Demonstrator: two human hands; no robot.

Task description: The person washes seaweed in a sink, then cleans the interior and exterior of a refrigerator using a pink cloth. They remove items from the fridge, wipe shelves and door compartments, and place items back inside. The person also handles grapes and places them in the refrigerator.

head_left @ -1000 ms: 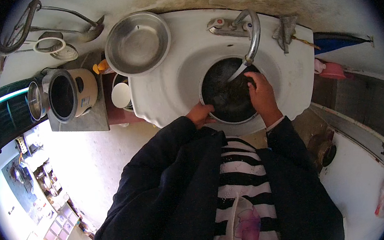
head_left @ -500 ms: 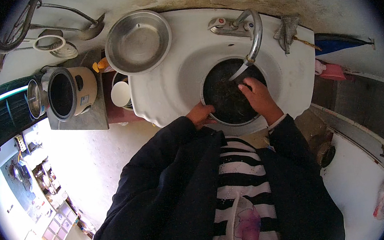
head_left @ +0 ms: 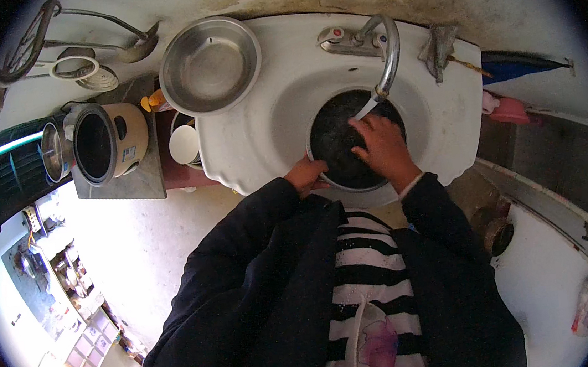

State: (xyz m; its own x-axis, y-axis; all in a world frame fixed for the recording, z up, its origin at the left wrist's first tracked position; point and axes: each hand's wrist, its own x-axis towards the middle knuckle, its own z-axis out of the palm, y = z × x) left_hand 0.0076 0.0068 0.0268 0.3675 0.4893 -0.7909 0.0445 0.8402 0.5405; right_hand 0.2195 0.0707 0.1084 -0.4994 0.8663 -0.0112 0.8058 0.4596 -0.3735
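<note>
A round pot [head_left: 333, 143] with a dark inside and a pale metal rim stands in the white washbasin [head_left: 287, 116]. Water runs into it from the curved chrome tap [head_left: 390, 59]. My left hand [head_left: 306, 176] grips the pot's near left rim, thumb over the edge and fingers partly hidden beneath. Inside the right part of the pot is my right hand [head_left: 385, 149], open, its fingers stretched toward the stream and the thumb apart. Nothing shows in that hand. What lies in the pot's dark bottom is hard to make out.
A shallow metal basin [head_left: 210, 65] rests on the sink's left corner. A grey rag [head_left: 437, 43] lies at the back right edge. Left of the sink, a beige rice cooker [head_left: 128, 140] stands on a slab, with a white bowl [head_left: 184, 145] nearby. Ladles [head_left: 140, 48] hang on the wall.
My right hand has moved up and left within the pot, closer to the water stream, and its fingers have stretched out. My left hand stays on the rim.
</note>
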